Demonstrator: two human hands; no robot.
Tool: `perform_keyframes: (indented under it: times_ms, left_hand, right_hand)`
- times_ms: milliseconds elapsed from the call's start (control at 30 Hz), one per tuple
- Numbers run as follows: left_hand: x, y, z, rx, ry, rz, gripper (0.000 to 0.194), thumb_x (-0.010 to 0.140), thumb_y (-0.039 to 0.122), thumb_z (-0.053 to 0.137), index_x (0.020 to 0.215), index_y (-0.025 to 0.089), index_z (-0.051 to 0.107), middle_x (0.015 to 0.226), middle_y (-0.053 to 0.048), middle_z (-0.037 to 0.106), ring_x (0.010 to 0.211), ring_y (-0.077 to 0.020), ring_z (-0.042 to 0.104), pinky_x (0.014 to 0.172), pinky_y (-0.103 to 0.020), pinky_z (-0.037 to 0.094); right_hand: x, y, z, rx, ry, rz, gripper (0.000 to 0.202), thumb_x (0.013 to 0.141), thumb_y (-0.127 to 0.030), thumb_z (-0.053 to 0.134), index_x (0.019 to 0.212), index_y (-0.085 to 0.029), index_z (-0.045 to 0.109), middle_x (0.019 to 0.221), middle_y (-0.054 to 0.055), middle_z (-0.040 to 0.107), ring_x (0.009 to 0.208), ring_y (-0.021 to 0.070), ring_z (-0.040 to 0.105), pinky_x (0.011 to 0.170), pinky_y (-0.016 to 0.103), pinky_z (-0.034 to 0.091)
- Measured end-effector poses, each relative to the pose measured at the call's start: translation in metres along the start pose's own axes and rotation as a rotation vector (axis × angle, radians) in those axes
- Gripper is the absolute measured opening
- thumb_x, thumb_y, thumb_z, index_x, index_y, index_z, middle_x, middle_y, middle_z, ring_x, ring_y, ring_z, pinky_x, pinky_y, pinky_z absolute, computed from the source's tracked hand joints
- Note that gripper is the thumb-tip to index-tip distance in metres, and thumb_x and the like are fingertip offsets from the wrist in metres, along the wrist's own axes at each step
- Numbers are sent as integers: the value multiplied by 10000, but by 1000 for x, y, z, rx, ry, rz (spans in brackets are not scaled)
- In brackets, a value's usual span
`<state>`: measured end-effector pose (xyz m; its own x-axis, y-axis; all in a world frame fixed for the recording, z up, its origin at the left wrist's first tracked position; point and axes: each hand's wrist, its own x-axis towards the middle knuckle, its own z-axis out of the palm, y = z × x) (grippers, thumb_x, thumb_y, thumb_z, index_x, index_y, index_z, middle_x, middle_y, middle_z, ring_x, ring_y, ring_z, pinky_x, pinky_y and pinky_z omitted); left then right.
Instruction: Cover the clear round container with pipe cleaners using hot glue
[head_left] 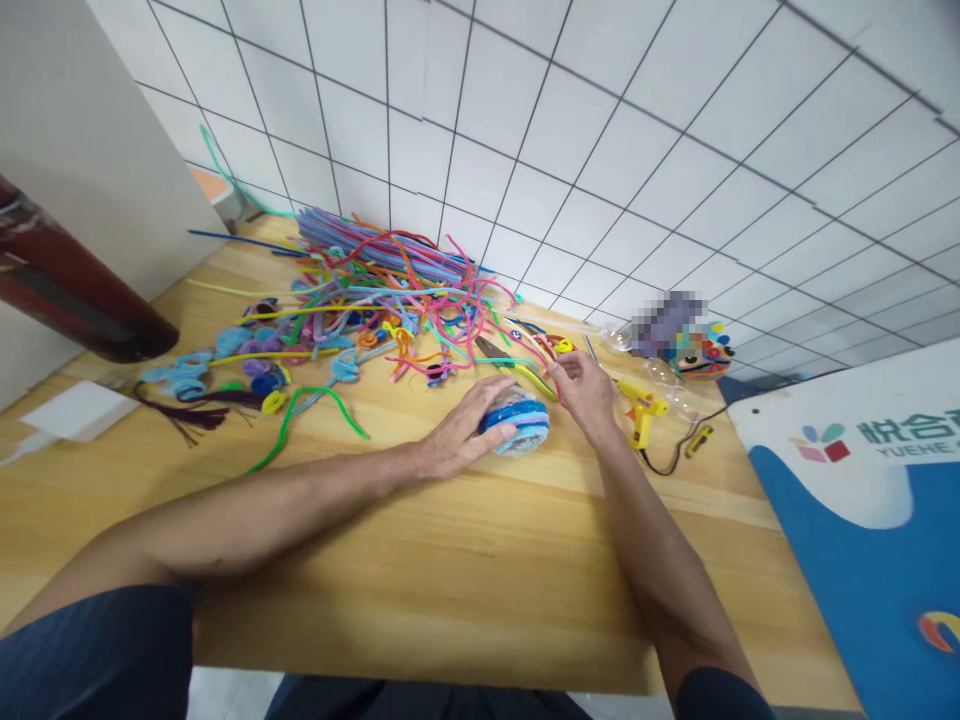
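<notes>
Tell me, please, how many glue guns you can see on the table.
1: the yellow glue gun lies on the table, just right of the right hand. The heaped pipe cleaners might hide another.

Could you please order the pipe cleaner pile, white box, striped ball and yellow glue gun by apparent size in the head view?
1. Pipe cleaner pile
2. White box
3. Striped ball and yellow glue gun: too close to rank; the left hand partly covers the ball.
</notes>
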<state>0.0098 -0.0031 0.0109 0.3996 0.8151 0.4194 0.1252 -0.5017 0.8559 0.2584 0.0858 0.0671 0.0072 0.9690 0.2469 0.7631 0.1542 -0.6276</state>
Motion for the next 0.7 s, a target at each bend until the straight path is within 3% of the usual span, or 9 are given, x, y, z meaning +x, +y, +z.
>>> perform_keyframes:
  times_ms: [233,333,400,467,533,700]
  left_hand:
    - [6,18,-10,69,127,9,581,1148,536,547,1667,279,495,1708,-151,547,1636,-339,488,1391,-617,393]
    - [18,30,-25,111,181,31,539,1131,510,598,1610,266,569,1663,-149,609,1576,-323,560,1324,-564,480]
    - [28,37,-40,162,236,33,464,1111,473,631,1504,228,666,1527,-146,722,1435,-296,676,1214,-494,570]
    - [38,42,-59,217,286,-2,313,1120,393,589,1277,214,791,1242,-97,844,1164,-240,791,1059,-400,631]
    - [49,45,-84,307,332,-9,272,1080,364,629,1100,202,847,1097,-77,870,1033,-234,809,984,-363,631]
    - [66,36,-167,533,411,-215,199,969,299,724,985,186,887,925,-44,866,878,-239,785,866,-310,573]
  right_hand:
    - [-1,-28,-2,236,-139,-121,290,908,-511,684,932,-231,758,936,59,818,828,221,715,820,378,569]
    - [-1,-30,-8,239,-141,-129,296,902,-510,701,946,-228,779,919,58,819,803,221,698,801,382,545]
    - [1,-28,-12,251,-139,-117,310,894,-519,706,957,-226,784,888,59,814,793,227,695,776,383,533]
    - [2,-26,-15,272,-142,-114,310,894,-518,706,966,-227,783,863,57,809,799,234,706,767,384,536]
    - [2,-25,-19,294,-145,-120,307,904,-516,703,975,-228,782,858,55,809,805,237,720,769,386,546]
    - [0,-27,-24,290,-138,-148,302,906,-506,710,971,-222,791,863,61,815,806,240,728,767,388,545]
